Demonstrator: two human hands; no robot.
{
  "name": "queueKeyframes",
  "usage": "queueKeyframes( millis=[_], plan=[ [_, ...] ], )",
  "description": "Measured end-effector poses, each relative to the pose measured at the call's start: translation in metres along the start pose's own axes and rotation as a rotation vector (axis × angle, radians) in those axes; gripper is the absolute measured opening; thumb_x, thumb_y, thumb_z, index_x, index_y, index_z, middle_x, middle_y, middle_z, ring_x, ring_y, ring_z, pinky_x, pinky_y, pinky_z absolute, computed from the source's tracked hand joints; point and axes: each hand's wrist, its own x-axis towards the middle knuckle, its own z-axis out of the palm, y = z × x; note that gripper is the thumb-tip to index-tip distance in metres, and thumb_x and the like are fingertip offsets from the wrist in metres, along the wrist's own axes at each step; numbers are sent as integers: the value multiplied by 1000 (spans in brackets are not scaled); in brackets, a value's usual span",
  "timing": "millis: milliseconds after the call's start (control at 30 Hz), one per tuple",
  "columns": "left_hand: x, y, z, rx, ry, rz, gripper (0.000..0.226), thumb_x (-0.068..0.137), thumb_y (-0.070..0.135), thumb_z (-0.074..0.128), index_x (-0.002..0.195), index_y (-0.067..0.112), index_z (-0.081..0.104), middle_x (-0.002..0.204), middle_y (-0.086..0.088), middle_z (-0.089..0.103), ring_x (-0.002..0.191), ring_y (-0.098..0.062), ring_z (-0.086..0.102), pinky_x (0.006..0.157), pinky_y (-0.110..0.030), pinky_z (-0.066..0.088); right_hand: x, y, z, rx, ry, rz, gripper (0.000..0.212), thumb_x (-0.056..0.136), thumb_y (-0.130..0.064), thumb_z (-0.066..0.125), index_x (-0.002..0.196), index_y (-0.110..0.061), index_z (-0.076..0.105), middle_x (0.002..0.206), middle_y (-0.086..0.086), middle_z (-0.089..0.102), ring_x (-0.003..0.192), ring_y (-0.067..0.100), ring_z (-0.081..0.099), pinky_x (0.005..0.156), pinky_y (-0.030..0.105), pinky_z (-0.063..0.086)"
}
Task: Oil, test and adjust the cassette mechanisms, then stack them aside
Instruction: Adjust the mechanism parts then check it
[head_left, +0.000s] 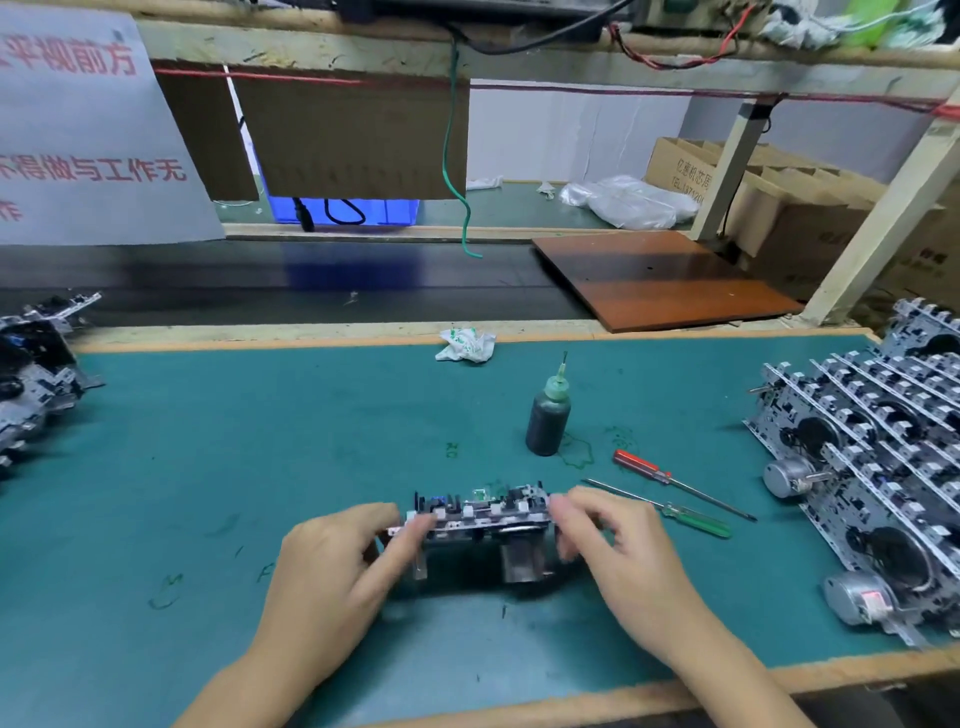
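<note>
Left hand (332, 561) and right hand (613, 545) gripped cassette mechanism (483, 519) ends near bench (208, 467) front edge; fingertips blurred, mechanism underside hidden.

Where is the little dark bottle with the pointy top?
The oil bottle stands upright on the green mat, right of centre, just left of the red screwdriver.

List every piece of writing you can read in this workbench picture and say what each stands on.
"平视前方": red characters, white paper sign, top line, cut off at left.
"不得做与工作无": same sign, second line; first character cut off.
"作": same sign, bottom left, cropped.
"亿惠机芯厂", "TEL:1371200": cardboard box; last character and digits uncertain.
Green scribbles, green mat: unreadable.
Crumpled wrapper print: too small.
</note>
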Motion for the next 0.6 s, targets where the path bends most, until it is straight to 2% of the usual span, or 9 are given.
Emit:
queueKeyframes(
  millis=[100,200,267,333,400,433,500,533,600],
  plan=[
    [7,6,6,-65,2,-98,66,80,70,31,49,12,34,46,-5,28,45,-10,25,51,-34,30,8,-6,2,155,-73,192,63,83,-64,50,46,-13,45,47,3,41,50,13,39,55,21,30],
    [6,6,7,-95,-10,-122,65,82,68,30,53,10,31,49,-11,34,47,-15,29,55,-39,35,8,-6,5,220,-99,271,62,80,-64,53,44,-15,43,45,2,42,51,15,42,59,28,34],
    [2,4,5,-68,-25,-90,62,85,67,29,53,14,31,49,-7,33,46,-13,29,51,-34,32,4,-5,5,232,-115,286,58,74,-66,51,46,-16,42,46,3,42,50,15,42,60,29,34],
    [1,4,0,96,-2,-7,60,89,67,25,53,20,36,50,4,33,46,-11,33,46,-29,32,0,-7,2,230,-164,305,59,69,-72,48,49,-16,41,47,3,42,49,16,41,60,30,36],
    [0,6,-6,247,44,61,62,92,67,18,61,24,49,58,13,44,57,-11,43,43,-29,38,-3,-7,-6,95,-210,279,60,63,-78,49,57,-19,42,50,-4,42,49,13,42,59,31,37],
    [1,7,-8,246,63,74,62,92,68,18,68,25,56,67,16,50,65,-8,46,45,-29,42,-3,-6,-11,-36,-193,238,59,59,-79,52,66,-21,44,55,-6,46,52,10,44,60,31,37],
    [5,11,-10,149,72,113,58,91,67,25,85,25,64,88,17,59,84,0,49,61,-29,48,-2,-4,-18,-192,-150,124,51,53,-75,63,83,-37,47,77,-16,55,67,5,51,66,26,41],
    [7,13,-10,64,41,140,53,91,66,31,91,26,67,97,18,59,93,1,51,74,-26,47,-1,-5,-19,-162,-164,88,50,55,-67,70,93,-43,48,88,-20,54,79,4,53,71,22,43],
    [15,19,-7,-118,-73,178,39,89,59,44,102,31,69,110,22,58,109,1,51,91,-19,38,2,-4,-14,-3,-205,42,48,63,-45,79,104,-43,54,98,-23,55,95,5,54,82,16,41]
  ],
)
